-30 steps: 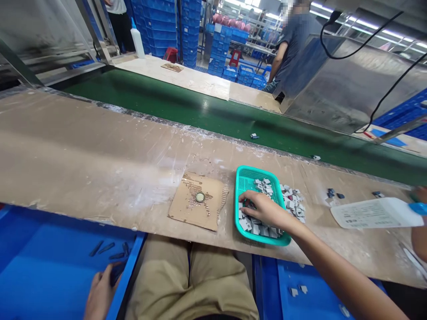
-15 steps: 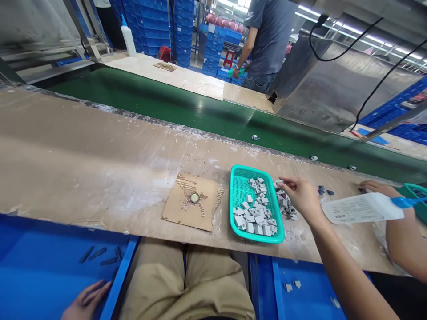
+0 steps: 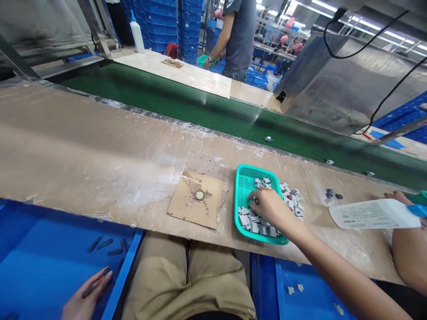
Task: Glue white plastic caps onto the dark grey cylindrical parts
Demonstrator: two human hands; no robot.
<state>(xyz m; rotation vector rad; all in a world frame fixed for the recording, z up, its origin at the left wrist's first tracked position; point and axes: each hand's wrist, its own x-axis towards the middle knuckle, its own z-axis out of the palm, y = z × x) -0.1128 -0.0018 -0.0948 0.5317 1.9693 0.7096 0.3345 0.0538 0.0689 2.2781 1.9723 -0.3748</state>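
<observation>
My left hand [image 3: 86, 294] is low in the blue bin [image 3: 36, 262], its fingers closed on a dark elongated piece [image 3: 96, 282]. Several similar dark pieces [image 3: 105, 244] lie on the bin floor just beyond it. My right hand [image 3: 268, 205] reaches over the green basket [image 3: 238, 195], fingertips pinched together above the small grey blocks [image 3: 245, 220] inside; what they hold, if anything, is hidden. Against the basket's right side lies a loose pile of grey blocks [image 3: 293, 200]. Left of the basket is a cardboard piece [image 3: 180, 206] with a round pale cap [image 3: 199, 195] on its brown-stained surface.
A white bottle [image 3: 370, 214] with a blue cap lies across the right, before another person's arm [image 3: 408, 253]. Beyond the table runs a green conveyor belt [image 3: 200, 104] carrying small blocks [image 3: 268, 139]. At lower right, another blue bin [image 3: 310, 302] holds several grey blocks.
My right hand has moved left from the loose pile into the basket. My left hand has stayed in the bin, the dark piece now showing more. The view has shifted slightly.
</observation>
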